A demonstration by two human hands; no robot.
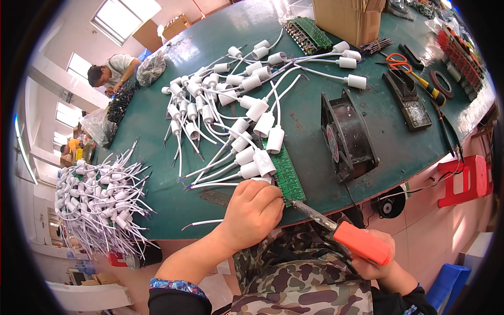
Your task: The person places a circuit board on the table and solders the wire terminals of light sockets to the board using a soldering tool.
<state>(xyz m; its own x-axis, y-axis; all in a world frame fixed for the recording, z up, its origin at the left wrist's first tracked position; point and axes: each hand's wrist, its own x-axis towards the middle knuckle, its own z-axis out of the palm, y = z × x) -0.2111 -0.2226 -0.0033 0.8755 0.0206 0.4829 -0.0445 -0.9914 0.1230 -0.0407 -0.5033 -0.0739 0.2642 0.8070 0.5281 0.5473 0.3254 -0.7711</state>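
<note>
My left hand is closed at the near end of a narrow green circuit board, knuckles up, and its fingers hide what they pinch. White cylindrical sockets with white cables lie over the board's far part and right beside those fingers. In my right hand is a soldering iron with a red handle. Its dark shaft points left, and the tip comes down at the board's near corner, close to my left fingertips.
More sockets spread across the green table; a dense bundle sits at its left edge. Right of the board stands a black fan. Beyond it are a black iron stand, orange scissors and pliers. A person works far left.
</note>
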